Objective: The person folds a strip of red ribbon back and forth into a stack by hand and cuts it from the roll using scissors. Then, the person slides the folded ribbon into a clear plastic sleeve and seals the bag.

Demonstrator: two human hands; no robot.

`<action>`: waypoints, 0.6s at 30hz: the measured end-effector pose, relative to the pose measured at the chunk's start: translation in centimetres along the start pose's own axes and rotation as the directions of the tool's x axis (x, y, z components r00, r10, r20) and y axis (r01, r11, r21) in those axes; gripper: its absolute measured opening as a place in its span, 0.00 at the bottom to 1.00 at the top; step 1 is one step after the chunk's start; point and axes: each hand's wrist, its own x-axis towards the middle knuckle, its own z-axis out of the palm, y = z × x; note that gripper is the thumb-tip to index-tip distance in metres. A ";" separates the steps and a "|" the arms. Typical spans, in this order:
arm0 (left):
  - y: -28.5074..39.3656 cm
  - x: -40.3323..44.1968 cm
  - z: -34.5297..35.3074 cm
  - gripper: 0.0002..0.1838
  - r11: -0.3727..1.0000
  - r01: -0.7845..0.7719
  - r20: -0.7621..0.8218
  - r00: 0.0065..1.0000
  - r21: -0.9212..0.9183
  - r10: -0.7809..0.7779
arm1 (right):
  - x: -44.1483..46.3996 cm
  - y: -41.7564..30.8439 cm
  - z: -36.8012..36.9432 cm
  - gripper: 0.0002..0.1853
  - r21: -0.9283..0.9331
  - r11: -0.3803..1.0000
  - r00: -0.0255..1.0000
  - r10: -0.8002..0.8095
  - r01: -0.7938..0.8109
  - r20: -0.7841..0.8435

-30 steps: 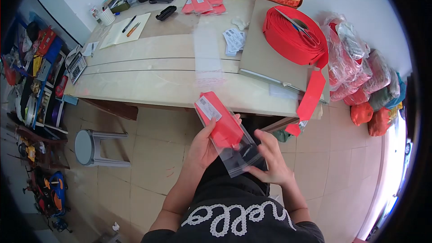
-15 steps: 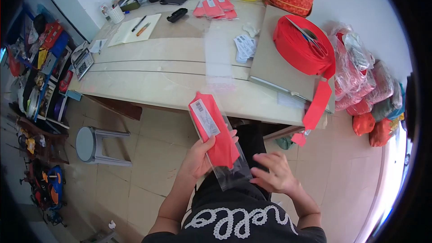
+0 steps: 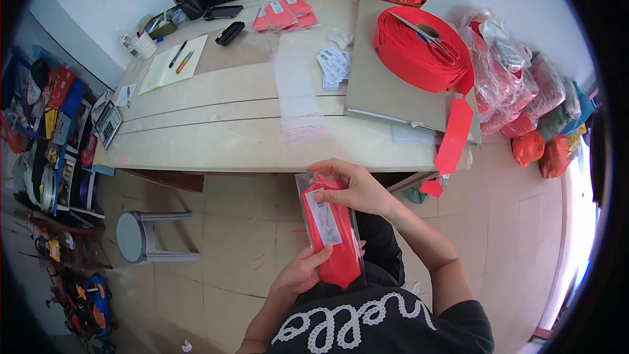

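Note:
A clear plastic bag with folded red material inside (image 3: 344, 262) is held over my lap, just in front of the table edge. A white printed label (image 3: 326, 224) lies along the red material. My left hand (image 3: 300, 274) grips the lower part of the bag, thumb on top and fingertips showing at its far side. At the upper end, my right hand (image 3: 359, 188) is closed on the bag, with the thumb on the label's top and the fingers over the bag's end. That end is partly hidden by the right hand.
On the table (image 3: 216, 118) lie flat clear bags (image 3: 298, 92), white labels (image 3: 333, 65) and several filled red packets (image 3: 283, 13). A large red ribbon roll (image 3: 409, 59) with scissors (image 3: 419, 29) rests on a grey board (image 3: 373, 92). A grey stool (image 3: 134, 237) stands left.
My right hand has moved up from beside the bag's lower end to its upper end and closed there. The bag has come lower and nearer my body. The view has shifted.

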 end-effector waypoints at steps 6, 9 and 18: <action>-2.1 0.5 -0.1 0.30 0.996 -0.059 0.032 0.998 0.060 0.057 | -1.0 0.9 0.3 0.17 0.115 0.993 0.990 0.012 0.004 -0.138; -2.9 0.9 0.5 0.28 0.995 -0.093 -0.017 0.995 0.030 0.094 | -1.1 1.6 0.0 0.15 0.082 0.997 0.984 0.024 -0.010 -0.175; -3.4 1.0 0.1 0.26 0.996 -0.059 -0.084 0.995 -0.064 0.054 | -0.6 3.0 -1.1 0.18 0.454 0.886 0.987 0.144 -0.097 -0.070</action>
